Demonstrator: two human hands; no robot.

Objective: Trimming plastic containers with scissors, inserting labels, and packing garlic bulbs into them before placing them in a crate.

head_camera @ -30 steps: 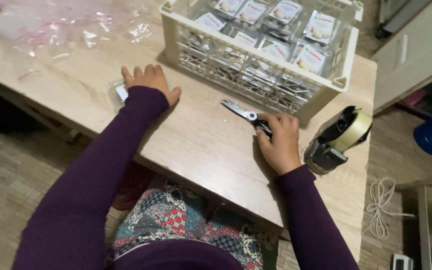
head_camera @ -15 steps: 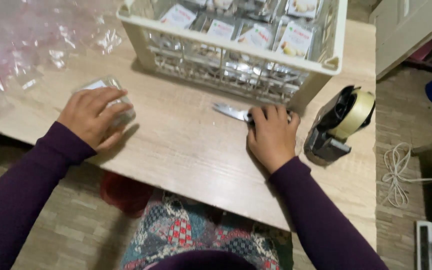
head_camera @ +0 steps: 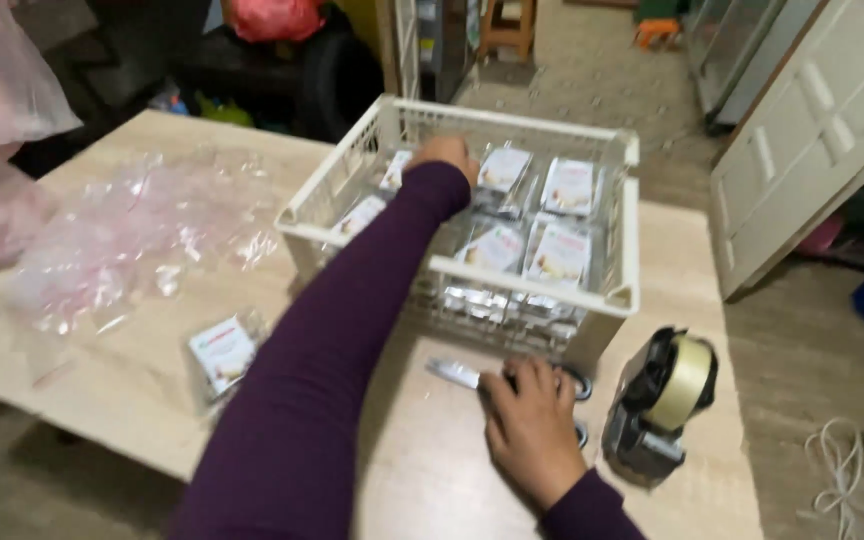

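Reaching left hand (head_camera: 444, 153) curled among crate (head_camera: 512, 125) packets (head_camera: 559, 255), right hand (head_camera: 532, 425) flat on scissors (head_camera: 462, 374)

Clear packets (head_camera: 558, 254) w/ white labels — rows in crate; scissors (head_camera: 472, 376) flat on table.

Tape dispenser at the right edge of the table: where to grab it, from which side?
Judging by its pose, grip the tape dispenser by its dark body below the roll, coming from above and the right. The tape roll sits high and tilted; the scissors and right hand crowd its left, and the white crate blocks the far side.
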